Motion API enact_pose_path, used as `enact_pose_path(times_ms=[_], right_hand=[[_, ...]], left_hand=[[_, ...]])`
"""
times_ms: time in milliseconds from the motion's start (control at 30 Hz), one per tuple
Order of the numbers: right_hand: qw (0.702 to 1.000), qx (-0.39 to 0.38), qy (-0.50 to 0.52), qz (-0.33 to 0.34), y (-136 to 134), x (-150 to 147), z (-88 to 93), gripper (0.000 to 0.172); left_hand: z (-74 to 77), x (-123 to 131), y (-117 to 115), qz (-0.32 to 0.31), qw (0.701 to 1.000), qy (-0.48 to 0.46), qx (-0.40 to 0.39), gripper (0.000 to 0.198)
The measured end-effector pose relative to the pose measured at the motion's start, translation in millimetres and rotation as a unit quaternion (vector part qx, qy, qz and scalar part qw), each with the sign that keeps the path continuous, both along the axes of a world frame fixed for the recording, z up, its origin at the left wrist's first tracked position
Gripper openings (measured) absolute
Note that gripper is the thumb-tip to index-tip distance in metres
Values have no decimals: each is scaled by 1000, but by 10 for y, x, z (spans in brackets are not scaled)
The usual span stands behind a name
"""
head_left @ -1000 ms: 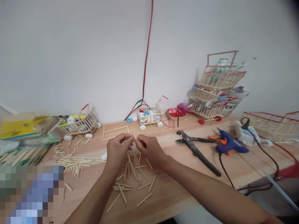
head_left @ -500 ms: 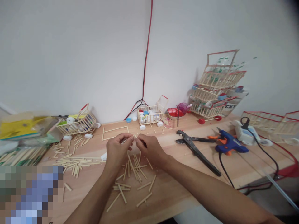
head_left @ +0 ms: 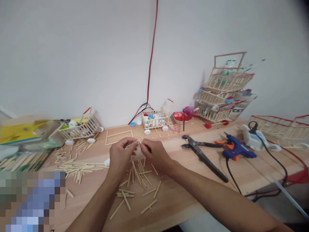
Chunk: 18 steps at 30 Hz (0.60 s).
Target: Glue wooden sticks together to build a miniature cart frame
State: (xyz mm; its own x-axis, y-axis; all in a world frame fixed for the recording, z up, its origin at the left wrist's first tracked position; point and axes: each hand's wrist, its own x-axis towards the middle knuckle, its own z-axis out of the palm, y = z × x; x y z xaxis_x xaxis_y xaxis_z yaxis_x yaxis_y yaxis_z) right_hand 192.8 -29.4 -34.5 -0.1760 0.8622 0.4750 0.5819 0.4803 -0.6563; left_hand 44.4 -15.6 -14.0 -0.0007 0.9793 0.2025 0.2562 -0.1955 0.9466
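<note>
My left hand (head_left: 123, 153) and my right hand (head_left: 155, 153) meet above the middle of the table, fingertips almost touching. Both are closed in a pinch on thin wooden sticks (head_left: 139, 141) whose pale tips show between the fingers; most of their length is hidden. Below and between my wrists, short cut sticks (head_left: 140, 174) lie scattered on the wood. Just beyond my hands is a flat rectangular stick frame (head_left: 116, 142) with a crossbar. Another heap of sticks (head_left: 77, 169) lies to the left of my left hand.
Black-handled pliers (head_left: 202, 158) and a blue glue gun (head_left: 238, 148) lie on the right, beside a white power strip (head_left: 257, 138). Small stick carts stand at left (head_left: 79, 129) and centre (head_left: 155, 120), and stacked carts (head_left: 222, 93) rise at back right. A red paint dish (head_left: 181, 117) sits by the wall.
</note>
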Motion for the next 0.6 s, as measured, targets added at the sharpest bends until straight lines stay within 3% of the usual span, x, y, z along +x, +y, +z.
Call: enact_pose_path(times_ms=[600], right_hand=[[1000,4,-3,1,0,3,-14,27]], left_hand=[[-8,-15,13,1,1000,3,2,22]])
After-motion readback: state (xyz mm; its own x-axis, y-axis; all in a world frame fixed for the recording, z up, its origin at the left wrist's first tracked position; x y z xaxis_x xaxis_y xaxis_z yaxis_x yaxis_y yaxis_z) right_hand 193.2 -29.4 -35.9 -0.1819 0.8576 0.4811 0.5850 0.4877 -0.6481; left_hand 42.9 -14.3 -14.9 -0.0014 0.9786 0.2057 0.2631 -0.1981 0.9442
